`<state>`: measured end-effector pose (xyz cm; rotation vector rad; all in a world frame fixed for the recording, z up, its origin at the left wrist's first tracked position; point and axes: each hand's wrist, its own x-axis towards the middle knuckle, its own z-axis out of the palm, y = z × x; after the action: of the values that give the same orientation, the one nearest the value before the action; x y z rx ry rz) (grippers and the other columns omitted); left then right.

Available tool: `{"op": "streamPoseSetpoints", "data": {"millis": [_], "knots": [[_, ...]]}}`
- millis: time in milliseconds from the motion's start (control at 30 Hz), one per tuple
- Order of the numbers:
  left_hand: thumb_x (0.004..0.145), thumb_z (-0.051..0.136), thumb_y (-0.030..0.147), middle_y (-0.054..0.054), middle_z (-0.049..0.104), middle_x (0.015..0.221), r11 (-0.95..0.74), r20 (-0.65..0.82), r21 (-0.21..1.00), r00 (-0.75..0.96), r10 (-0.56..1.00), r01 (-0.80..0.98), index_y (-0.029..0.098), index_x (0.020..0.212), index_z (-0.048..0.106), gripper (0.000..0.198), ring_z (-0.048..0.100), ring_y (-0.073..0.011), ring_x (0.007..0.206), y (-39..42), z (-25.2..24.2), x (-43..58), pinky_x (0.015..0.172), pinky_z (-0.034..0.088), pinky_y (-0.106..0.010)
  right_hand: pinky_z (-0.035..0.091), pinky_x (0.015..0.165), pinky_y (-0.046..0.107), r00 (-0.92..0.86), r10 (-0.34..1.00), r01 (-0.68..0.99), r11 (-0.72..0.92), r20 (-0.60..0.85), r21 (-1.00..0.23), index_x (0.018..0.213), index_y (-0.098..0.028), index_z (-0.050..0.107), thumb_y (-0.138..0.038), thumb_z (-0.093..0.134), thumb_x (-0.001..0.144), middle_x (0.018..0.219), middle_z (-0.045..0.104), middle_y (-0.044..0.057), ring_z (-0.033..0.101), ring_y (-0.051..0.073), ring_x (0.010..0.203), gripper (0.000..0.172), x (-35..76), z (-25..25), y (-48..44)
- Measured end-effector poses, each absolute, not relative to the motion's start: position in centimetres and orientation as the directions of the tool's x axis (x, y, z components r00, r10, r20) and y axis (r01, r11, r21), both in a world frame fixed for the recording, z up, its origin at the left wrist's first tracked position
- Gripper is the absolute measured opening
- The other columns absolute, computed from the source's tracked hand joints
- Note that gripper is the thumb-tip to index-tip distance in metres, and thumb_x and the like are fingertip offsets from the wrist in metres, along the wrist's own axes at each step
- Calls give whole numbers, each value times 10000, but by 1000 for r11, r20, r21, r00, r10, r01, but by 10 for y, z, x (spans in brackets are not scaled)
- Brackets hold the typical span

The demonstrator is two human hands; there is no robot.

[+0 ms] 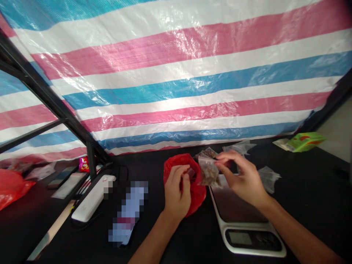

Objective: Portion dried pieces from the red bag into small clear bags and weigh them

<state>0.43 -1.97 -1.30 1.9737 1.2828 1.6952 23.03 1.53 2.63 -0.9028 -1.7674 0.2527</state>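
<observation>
My right hand (244, 179) pinches the top of a small clear plastic bag (209, 170) with brownish dried pieces inside. This bag hangs upright between my hands, in front of the right side of a red plastic bag (196, 200). The red bag stands with its mouth open. My left hand (177, 192) is closed over the red bag's left rim, fingers curled into the opening. Something dark red shows by its fingertips, too shadowed to name. Below my right hand lies a white kitchen scale (254, 249) with a dark weighing plate.
Several small clear bags (268, 179) lie behind and beside the scale. A green packet (306, 142) sits at the back right. To the left are a phone (129, 212), a white power strip (93, 198) with cables and another red bag (13, 187). Striped sheeting (192, 84) hangs behind.
</observation>
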Motion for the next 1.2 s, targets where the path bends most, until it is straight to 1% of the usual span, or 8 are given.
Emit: {"op": "streamPoseSetpoints", "data": {"millis": [167, 367, 500, 633, 733, 833, 1067, 1200], "knots": [[1077, 438, 213, -47, 649, 1030, -475, 628, 742, -241, 740, 473, 225, 1063, 675, 238, 630, -188, 977, -11, -11, -7, 904, 501, -322, 549, 738, 391, 107, 666, 666, 503, 738, -550, 1103, -246, 689, -383, 610, 1008, 914, 677, 70, 638, 228, 731, 184, 255, 26, 39], [1071, 445, 216, -36, 623, 993, -465, 624, 750, -269, 733, 470, 216, 1017, 663, 224, 608, -182, 932, -8, -11, -13, 858, 476, -307, 597, 758, 357, -205, 776, 566, 591, 596, -575, 1109, -239, 720, -360, 588, 1011, 1097, 738, 97, 729, 240, 873, 204, 263, 16, 53], [1070, 447, 215, -31, 615, 966, -462, 619, 754, -272, 736, 467, 212, 1005, 663, 225, 604, -179, 904, -8, -11, -14, 835, 468, -304, 588, 729, 352, -124, 837, 625, 484, 533, -613, 1114, -236, 745, -351, 550, 1008, 1025, 800, 71, 752, 241, 814, 250, 277, 19, 56], [1065, 452, 206, -27, 618, 944, -464, 617, 756, -269, 739, 461, 212, 985, 664, 227, 603, -176, 887, -8, -10, -15, 819, 465, -300, 574, 724, 400, -32, 876, 840, 284, 481, -462, 1146, -254, 757, -382, 590, 950, 998, 800, 76, 750, 283, 803, 287, 310, 15, 66], [1057, 457, 188, -26, 631, 952, -490, 631, 746, -244, 737, 451, 214, 973, 662, 223, 611, -176, 901, -9, -10, -14, 825, 469, -301, 586, 820, 459, -215, 903, 903, 329, 371, -276, 1166, -240, 773, -412, 626, 918, 1120, 772, 126, 742, 336, 951, 336, 332, -1, 74], [1042, 467, 163, -27, 640, 954, -534, 659, 722, -203, 724, 439, 217, 965, 662, 217, 623, -176, 905, -10, -9, -13, 820, 482, -301, 584, 858, 481, -268, 909, 914, 344, 318, -214, 1249, -230, 756, -408, 649, 900, 1183, 749, 147, 733, 361, 1023, 406, 343, -16, 77], [1020, 476, 150, -38, 660, 952, -556, 650, 705, -86, 755, 440, 216, 956, 659, 205, 649, -182, 897, -8, -9, -11, 806, 513, -301, 557, 746, 383, -127, 889, 913, 279, 440, -299, 1094, -234, 767, -356, 562, 960, 948, 781, 85, 730, 274, 813, 274, 329, 7, 73], [987, 557, 171, -49, 670, 1014, -535, 601, 698, 16, 799, 476, 227, 1062, 672, 149, 642, -192, 904, -9, -10, -7, 814, 523, -319, 551, 747, 352, -42, 805, 686, 454, 592, -568, 1064, -236, 723, -452, 601, 990, 866, 749, 51, 697, 235, 776, 258, 296, 27, 58]]}}
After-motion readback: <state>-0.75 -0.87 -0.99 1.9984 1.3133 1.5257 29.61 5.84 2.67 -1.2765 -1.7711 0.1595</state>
